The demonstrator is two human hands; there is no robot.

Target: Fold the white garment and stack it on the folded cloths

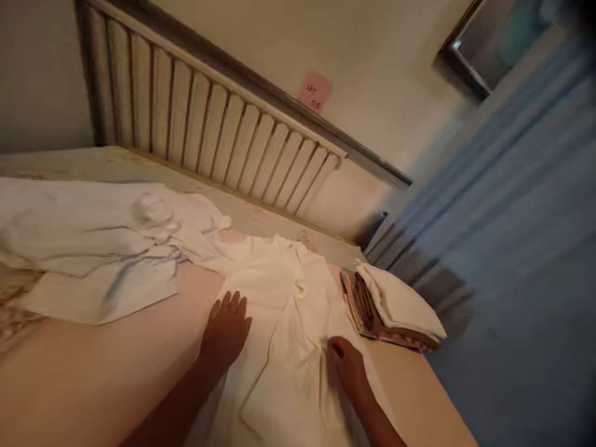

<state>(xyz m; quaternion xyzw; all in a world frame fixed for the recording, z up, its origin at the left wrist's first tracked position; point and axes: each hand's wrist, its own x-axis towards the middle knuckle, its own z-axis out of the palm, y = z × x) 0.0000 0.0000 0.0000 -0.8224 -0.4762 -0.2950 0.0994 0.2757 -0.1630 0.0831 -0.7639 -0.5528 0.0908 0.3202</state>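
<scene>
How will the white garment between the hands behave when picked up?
The white garment would likely sag if lifted from one spot, since it lies in loose folds. It seems light for its size: the cloth looks thin, spread low over the pink surface.

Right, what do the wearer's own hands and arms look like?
The left hand and right hand are bare, without gloves. No watch or bracelet shows at either wrist, and no sleeve is in view. It is too dim to rule out rings.
</scene>
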